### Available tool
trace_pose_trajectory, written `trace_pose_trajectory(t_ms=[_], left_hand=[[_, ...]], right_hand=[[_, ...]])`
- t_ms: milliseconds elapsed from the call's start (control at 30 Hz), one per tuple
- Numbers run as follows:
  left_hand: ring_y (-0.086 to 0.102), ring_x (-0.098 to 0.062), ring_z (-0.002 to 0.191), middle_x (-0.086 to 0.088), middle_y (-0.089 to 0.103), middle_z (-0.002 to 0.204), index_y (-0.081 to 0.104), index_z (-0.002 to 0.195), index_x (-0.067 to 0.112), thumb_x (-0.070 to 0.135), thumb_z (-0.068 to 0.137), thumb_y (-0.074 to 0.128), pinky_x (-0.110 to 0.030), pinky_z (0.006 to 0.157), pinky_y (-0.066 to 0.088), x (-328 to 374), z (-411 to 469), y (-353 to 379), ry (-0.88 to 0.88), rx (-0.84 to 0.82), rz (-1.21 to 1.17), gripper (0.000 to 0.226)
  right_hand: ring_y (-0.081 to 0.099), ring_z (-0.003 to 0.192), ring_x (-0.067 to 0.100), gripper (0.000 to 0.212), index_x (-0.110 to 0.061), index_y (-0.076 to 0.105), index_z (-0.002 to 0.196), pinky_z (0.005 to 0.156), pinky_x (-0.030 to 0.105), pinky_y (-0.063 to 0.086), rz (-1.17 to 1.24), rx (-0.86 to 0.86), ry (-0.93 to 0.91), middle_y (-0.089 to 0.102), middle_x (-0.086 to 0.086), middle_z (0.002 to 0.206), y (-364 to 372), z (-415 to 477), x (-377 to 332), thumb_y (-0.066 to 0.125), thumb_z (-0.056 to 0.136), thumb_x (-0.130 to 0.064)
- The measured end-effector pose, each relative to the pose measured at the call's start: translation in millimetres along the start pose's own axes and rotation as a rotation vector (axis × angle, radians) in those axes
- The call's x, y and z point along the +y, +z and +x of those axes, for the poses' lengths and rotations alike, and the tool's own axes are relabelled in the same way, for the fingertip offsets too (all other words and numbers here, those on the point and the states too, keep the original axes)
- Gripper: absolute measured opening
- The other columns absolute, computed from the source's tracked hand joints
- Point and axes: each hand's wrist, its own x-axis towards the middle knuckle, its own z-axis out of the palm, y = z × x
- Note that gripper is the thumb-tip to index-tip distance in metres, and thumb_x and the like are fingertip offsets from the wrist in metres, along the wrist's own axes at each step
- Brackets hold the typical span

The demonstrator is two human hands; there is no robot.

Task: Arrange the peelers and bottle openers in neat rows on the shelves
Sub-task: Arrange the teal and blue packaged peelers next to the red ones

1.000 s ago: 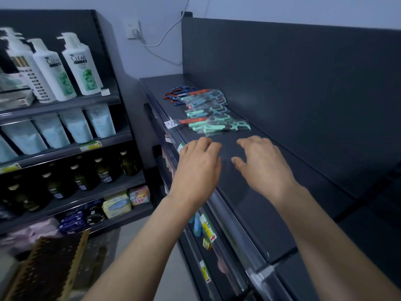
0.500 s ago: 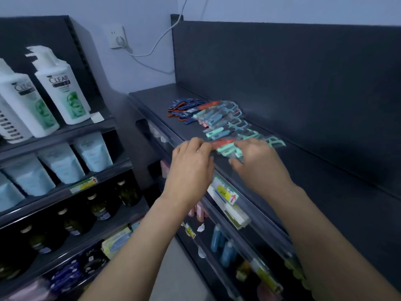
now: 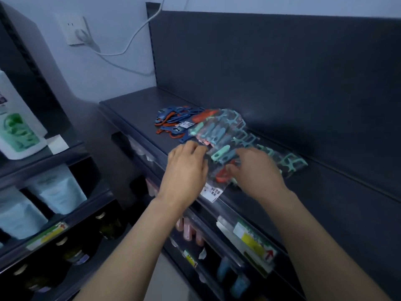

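both on the shelf (image 3: pixel 138 109): left hand (image 3: pixel 186 170) and right hand (image 3: pixel 256 172) pressing bagged peelers (image 3: pixel 219 135), grip unclear; openers (image 3: pixel 173 120) behind.

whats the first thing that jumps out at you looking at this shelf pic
Two bare hands, the left hand and right hand, reach onto the dark top shelf and press on a jumble of bagged teal and orange peelers. Just behind them, toward the far end of the shelf, lies a loose tangle of blue and orange bottle openers. On the wall above, a white cable hangs from a socket.
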Motion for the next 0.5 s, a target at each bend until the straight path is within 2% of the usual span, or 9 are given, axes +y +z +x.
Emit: trace_pose_trajectory(t_ms=[267, 400, 500], left_hand=[[0.047, -0.025, 0.113, -0.004, 0.053, 0.120, 0.055, 0.125, 0.013, 0.016, 0.094, 0.048, -0.035, 0.099, 0.032, -31, 66, 32, 0.043, -0.057, -0.092, 0.031], [0.048, -0.026, 0.112, -0.006, 0.052, 0.122, 0.055, 0.122, 0.011, 0.016, 0.094, 0.047, -0.038, 0.098, 0.034, -50, 97, 54, 0.088, -0.116, -0.126, 0.030], [0.048, -0.029, 0.111, -0.009, 0.052, 0.121, 0.055, 0.121, 0.008, 0.016, 0.093, 0.047, -0.041, 0.095, 0.035, -67, 120, 65, 0.138, -0.131, -0.147, 0.030]], right_hand=[[0.052, 0.109, 0.031, 0.039, -0.010, 0.055, 0.114, 0.080, 0.034, 0.042, -0.029, -0.024, 0.170, 0.057, 0.012, 0.116, 17, 51, -8, 0.059, 0.088, -0.039], [0.052, 0.107, 0.031, 0.038, -0.010, 0.053, 0.113, 0.073, 0.033, 0.038, -0.058, -0.052, 0.274, 0.056, 0.013, 0.114, 25, 65, -11, 0.058, 0.089, -0.039], [0.050, 0.111, 0.033, 0.042, -0.011, 0.051, 0.120, 0.076, 0.035, 0.041, -0.069, -0.078, 0.389, 0.053, 0.014, 0.118, 29, 74, -20, 0.057, 0.089, -0.039]])
